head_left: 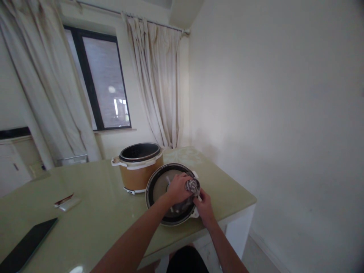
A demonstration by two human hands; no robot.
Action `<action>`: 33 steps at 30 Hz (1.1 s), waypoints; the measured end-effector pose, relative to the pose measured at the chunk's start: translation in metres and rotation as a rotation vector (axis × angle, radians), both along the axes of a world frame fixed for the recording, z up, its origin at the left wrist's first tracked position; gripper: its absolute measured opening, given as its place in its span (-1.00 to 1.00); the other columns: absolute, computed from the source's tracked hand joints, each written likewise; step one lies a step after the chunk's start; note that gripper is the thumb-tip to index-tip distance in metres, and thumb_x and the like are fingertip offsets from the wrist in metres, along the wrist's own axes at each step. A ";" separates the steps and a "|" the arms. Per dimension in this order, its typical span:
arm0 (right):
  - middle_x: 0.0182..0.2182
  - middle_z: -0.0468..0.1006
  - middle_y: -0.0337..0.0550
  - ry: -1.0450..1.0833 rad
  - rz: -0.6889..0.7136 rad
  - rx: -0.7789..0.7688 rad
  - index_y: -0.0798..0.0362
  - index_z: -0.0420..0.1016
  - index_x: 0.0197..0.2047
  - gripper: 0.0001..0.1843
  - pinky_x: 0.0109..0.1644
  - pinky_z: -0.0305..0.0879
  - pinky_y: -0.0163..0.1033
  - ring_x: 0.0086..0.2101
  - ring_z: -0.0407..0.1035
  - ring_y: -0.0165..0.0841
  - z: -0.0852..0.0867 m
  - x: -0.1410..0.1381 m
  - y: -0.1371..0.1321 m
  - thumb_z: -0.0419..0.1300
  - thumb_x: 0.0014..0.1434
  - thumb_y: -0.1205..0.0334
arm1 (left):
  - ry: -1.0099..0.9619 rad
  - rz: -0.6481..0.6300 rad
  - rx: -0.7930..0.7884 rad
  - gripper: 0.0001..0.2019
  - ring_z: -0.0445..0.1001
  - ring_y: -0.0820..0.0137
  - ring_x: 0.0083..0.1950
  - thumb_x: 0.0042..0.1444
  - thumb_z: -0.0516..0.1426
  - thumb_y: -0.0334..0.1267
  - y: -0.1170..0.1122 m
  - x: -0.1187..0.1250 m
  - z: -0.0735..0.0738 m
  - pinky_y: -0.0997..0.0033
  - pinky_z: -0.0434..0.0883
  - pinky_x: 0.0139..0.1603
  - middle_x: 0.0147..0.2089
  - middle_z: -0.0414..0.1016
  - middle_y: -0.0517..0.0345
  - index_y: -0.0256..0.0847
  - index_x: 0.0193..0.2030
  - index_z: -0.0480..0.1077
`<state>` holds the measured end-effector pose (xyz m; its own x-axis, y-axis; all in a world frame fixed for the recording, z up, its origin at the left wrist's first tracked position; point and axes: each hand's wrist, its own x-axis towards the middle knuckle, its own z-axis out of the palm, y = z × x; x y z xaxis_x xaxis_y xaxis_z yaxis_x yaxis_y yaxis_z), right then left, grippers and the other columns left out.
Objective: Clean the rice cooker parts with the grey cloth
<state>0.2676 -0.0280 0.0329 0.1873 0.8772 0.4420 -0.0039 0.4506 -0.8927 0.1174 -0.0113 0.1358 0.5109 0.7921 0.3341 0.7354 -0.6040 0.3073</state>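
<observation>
A round cooker lid (162, 189) lies with its inner side up on the green tabletop, showing a dark ring around a greyish middle. Over its right part, my left hand (179, 188) is closed around a crumpled grey-and-white cloth (193, 185), which bulges out past the fingers. My right hand (204, 207) pinches the lid's right rim, just below the cloth. Part of the lid's inside is hidden under my left hand. Behind and to the left stands the orange-brown cooker body (136, 175), upright and uncovered, with a dark inner pot (140, 151) in it.
On the left of the green table (99, 197) lie a flat dark panel (30, 242) and a small packet (67, 202). The table's right corner ends close to a white wall (278, 113). Beyond the table are curtains (155, 76) and a window (105, 79).
</observation>
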 end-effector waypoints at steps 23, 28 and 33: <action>-0.22 0.74 -0.10 -0.023 -0.044 -0.084 0.10 0.74 -0.12 -0.57 0.05 0.47 -0.06 -0.13 0.56 -0.06 0.002 0.001 0.004 0.19 -0.01 0.16 | 0.259 0.005 -0.195 -0.66 0.61 0.08 0.04 0.01 0.29 -0.07 0.009 -0.049 -0.004 0.24 0.48 0.10 -0.03 0.67 -0.03 -0.10 -0.07 0.63; -0.10 0.74 -0.03 0.013 -0.049 -0.059 0.11 0.73 -0.03 -0.51 0.07 0.48 -0.05 -0.08 0.57 -0.04 0.004 -0.003 0.002 0.22 -0.01 0.17 | 0.484 0.125 -0.293 -0.51 0.60 -0.04 0.04 -0.22 0.37 -0.21 0.005 -0.084 0.006 0.11 0.54 -0.01 -0.04 0.67 -0.08 -0.05 -0.03 0.64; -0.09 0.74 -0.01 0.008 -0.050 -0.061 0.09 0.71 0.00 -0.48 0.10 0.48 -0.01 -0.08 0.58 -0.03 0.006 -0.005 0.000 0.23 -0.05 0.20 | 0.421 0.287 -0.092 -0.59 0.41 -0.13 0.27 -0.01 0.24 -0.38 0.009 -0.088 0.010 -0.07 0.50 0.09 0.15 0.57 -0.17 -0.06 0.02 0.59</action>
